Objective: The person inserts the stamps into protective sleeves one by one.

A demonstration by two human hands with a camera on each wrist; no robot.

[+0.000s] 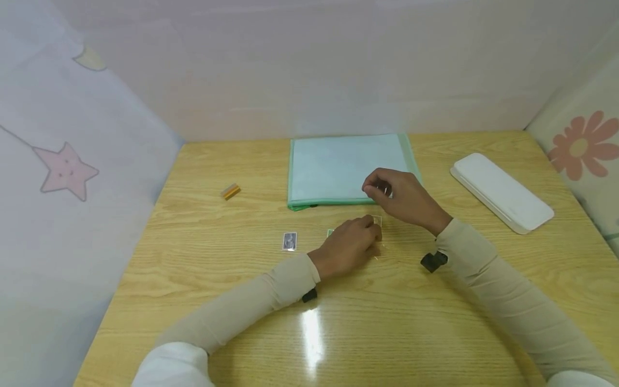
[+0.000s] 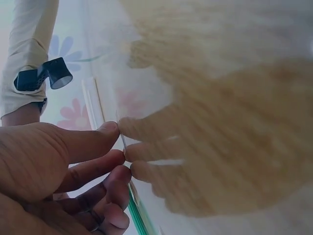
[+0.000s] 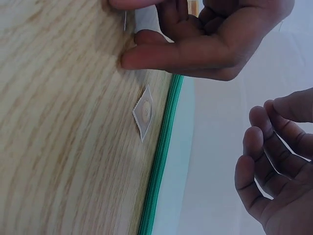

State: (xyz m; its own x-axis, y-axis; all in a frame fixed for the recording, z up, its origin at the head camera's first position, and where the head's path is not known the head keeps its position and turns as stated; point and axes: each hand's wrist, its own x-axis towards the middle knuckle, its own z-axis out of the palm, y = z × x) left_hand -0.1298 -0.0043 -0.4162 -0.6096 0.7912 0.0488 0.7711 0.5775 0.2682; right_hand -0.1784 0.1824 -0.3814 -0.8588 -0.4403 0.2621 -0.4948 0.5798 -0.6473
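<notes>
My left hand [image 1: 349,246] is low over the table, fingertips touching the wood. Between its thumb [image 2: 105,131] and forefinger it holds a thin flat piece [image 3: 125,22], seen edge-on; its face is hidden. Glints of clear film show beside these fingers. A perforated stamp [image 3: 145,112] lies flat on the table just beyond. Left of the hand lie a dark stamp [image 1: 289,241] with a white border and a green-edged one [image 1: 330,233], partly covered. Raised by the folder's near edge, my right hand [image 1: 403,196] has loosely curled fingers, thumb against forefinger; nothing shows between them.
A pale folder [image 1: 345,166] with green edging lies at the back middle. To the right sits a white case [image 1: 500,191]. A small orange-and-grey block [image 1: 230,192] is at the left. Walls border the table's back and sides.
</notes>
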